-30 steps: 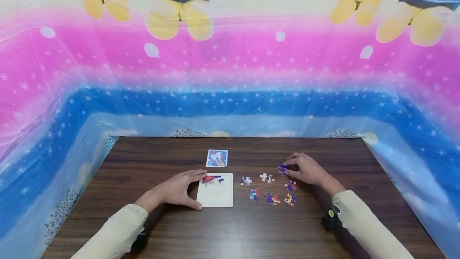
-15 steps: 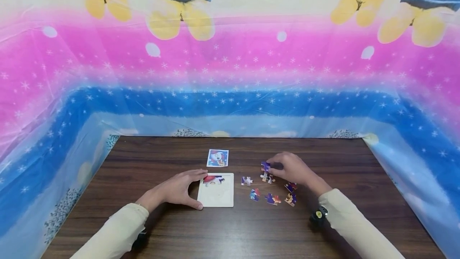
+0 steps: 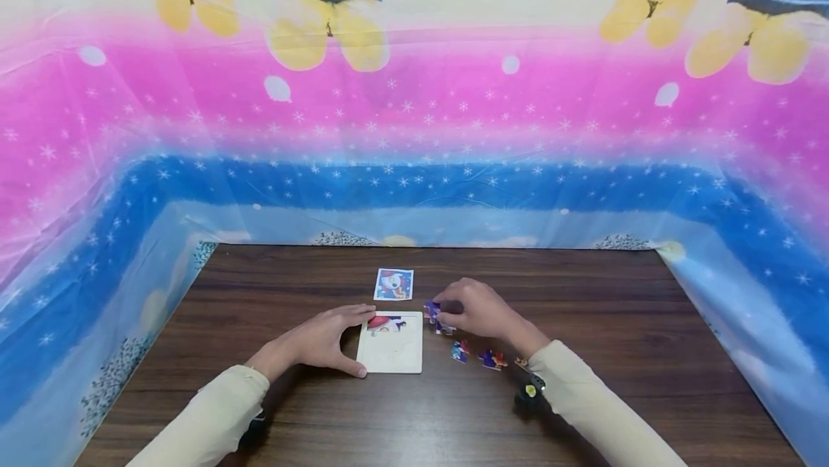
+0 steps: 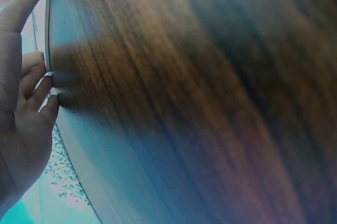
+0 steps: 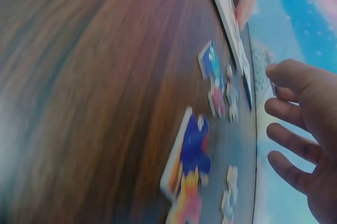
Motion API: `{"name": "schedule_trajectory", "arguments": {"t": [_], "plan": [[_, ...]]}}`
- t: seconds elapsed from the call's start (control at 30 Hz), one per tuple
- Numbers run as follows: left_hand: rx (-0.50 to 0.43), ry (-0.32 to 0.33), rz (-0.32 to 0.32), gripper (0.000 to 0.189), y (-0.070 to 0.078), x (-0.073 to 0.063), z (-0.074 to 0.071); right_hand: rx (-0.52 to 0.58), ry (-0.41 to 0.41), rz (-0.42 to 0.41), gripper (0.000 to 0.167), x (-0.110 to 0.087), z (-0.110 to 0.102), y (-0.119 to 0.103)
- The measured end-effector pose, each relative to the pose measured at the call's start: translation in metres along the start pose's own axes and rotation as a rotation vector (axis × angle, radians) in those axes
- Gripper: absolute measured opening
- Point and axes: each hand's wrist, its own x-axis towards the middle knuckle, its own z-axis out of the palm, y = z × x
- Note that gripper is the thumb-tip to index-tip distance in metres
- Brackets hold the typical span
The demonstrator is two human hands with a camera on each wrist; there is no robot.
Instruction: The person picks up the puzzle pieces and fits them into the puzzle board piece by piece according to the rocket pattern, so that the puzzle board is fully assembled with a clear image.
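Observation:
My left hand (image 3: 320, 339) holds the white puzzle tray (image 3: 393, 353) at its left side, thumb at the near corner and fingers at the far one. Part of a picture with red and purple fills the tray's upper left. Between thumb and fingers my right hand (image 3: 482, 311) pinches a purple jigsaw piece (image 3: 430, 310), just off the tray's right edge. Below that hand lies a white and purple piece (image 3: 444, 329), partly covered. In the right wrist view the fingers of the right hand (image 5: 310, 113) show, but the pinched piece is barely visible.
A blue piece (image 3: 460, 351) and a purple and orange piece (image 3: 494, 360) lie right of the tray. The right sleeve partly covers a golden piece (image 3: 521, 363). Behind the tray lies a small picture card (image 3: 393, 285). A printed cloth (image 3: 414, 186) surrounds the wooden table (image 3: 311, 416).
My right hand has carried the purple piece leftward, from the right of the loose pieces to beside the tray. The left hand has stayed at the tray.

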Motion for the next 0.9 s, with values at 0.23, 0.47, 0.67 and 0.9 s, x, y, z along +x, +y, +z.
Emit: {"name": "schedule_trajectory", "arguments": {"t": [0.23,0.47,0.67,0.9], "plan": [[-0.007,-0.004,-0.004,0.104,-0.001,0.000,0.000,0.000,-0.035,-0.014,0.030,0.013,0.008,-0.016],[-0.008,-0.010,-0.007,0.104,-0.001,0.001,0.000,0.005,-0.058,-0.031,0.030,0.021,0.018,-0.024],[-0.005,-0.009,-0.009,0.103,0.000,0.001,0.000,-0.003,-0.096,-0.019,0.031,0.024,0.023,-0.026],[-0.010,-0.011,-0.010,0.103,0.000,0.000,0.000,-0.001,-0.109,-0.002,0.034,0.025,0.023,-0.027]]}}
